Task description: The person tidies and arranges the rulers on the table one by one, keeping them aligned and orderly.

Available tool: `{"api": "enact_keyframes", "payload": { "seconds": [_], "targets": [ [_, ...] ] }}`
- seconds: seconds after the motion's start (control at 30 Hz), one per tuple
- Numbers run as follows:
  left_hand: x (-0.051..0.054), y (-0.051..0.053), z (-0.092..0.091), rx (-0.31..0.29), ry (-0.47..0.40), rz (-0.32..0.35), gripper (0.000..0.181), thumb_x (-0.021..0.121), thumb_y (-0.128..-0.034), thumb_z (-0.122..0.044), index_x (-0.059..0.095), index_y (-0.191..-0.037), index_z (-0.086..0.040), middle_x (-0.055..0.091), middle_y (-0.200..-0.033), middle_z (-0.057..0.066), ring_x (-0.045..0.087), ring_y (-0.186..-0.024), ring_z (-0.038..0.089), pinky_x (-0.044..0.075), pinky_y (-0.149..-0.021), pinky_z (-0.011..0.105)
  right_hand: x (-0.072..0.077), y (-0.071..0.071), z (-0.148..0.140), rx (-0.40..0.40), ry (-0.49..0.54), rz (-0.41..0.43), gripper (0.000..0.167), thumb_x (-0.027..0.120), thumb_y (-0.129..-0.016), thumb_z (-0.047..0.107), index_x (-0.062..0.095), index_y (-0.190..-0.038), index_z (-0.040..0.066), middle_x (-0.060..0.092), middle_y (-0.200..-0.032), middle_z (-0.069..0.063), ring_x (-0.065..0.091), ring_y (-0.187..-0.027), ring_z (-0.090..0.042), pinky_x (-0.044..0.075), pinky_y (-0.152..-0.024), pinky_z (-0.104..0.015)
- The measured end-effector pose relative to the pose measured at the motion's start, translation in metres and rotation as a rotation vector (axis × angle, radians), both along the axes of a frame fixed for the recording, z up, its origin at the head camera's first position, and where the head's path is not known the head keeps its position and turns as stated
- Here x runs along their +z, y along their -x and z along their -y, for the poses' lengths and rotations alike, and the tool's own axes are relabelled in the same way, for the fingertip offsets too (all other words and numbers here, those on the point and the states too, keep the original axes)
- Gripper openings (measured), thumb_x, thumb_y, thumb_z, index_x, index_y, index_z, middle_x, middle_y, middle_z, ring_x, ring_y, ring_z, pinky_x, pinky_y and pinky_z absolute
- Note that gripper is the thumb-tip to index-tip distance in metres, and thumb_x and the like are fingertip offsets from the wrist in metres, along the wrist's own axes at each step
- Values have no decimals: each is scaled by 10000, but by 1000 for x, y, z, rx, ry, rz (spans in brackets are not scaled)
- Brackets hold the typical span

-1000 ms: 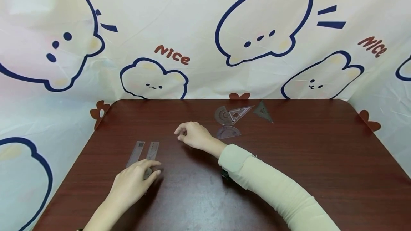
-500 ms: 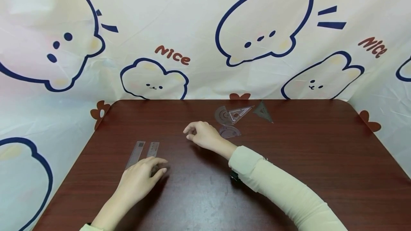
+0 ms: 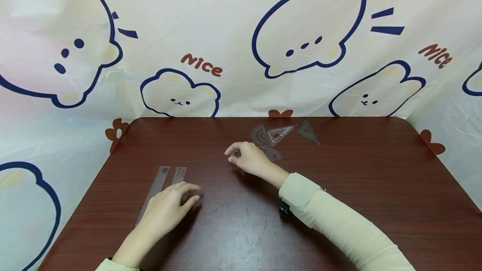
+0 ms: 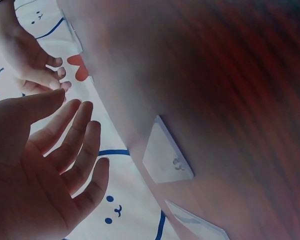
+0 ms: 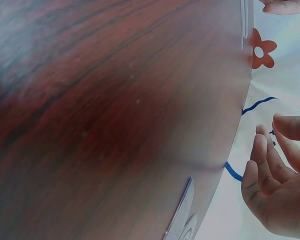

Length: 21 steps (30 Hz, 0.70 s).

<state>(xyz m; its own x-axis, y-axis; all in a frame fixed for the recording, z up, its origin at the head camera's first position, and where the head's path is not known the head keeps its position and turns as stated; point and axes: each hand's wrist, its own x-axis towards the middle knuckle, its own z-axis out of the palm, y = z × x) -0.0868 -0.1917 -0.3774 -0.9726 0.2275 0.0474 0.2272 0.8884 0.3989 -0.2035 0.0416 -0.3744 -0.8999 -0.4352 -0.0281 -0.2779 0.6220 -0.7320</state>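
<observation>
Two clear rulers lie side by side on the left half of the table: a longer-looking left ruler (image 3: 157,183) and a right ruler (image 3: 179,175) whose near part is hidden. My left hand (image 3: 167,206) hovers over the right ruler, fingers loosely bent and holding nothing; in the left wrist view the palm and fingers (image 4: 80,150) appear bare. Nearer the middle, my right hand (image 3: 250,159) is raised above the table with relaxed fingers and nothing in them. It partly covers a clear protractor (image 3: 273,154). The right wrist view shows this hand (image 5: 280,187) beside a protractor edge (image 5: 182,207).
Behind the right hand lie another round protractor (image 3: 259,135), a clear set square (image 3: 281,133) touching or overlapping it, and a greenish set square (image 3: 308,132). The brown table (image 3: 357,187) ends at a patterned cloth (image 3: 241,87) at the back and sides.
Both hands have drifted to the right. More of the left ruler shows now, and the right hand covers more of the near protractor. The rulers stay in place.
</observation>
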Motion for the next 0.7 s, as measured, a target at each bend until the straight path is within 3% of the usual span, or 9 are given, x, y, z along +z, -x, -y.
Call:
{"api": "enact_keyframes", "payload": {
  "seconds": [0.7],
  "targets": [
    [3, 10, -16, -47, 23, -38, 201, 748, -899, -233, 736, -1099, -228, 660, -956, -113, 499, -680, 49, 425, -564, 297, -1, -3, -26, -56, 6, -3, 173, 667, -956, 116, 720, -1117, 81, 673, -907, 15, 586, -575, -123, 489, -659, -306]
  ]
}}
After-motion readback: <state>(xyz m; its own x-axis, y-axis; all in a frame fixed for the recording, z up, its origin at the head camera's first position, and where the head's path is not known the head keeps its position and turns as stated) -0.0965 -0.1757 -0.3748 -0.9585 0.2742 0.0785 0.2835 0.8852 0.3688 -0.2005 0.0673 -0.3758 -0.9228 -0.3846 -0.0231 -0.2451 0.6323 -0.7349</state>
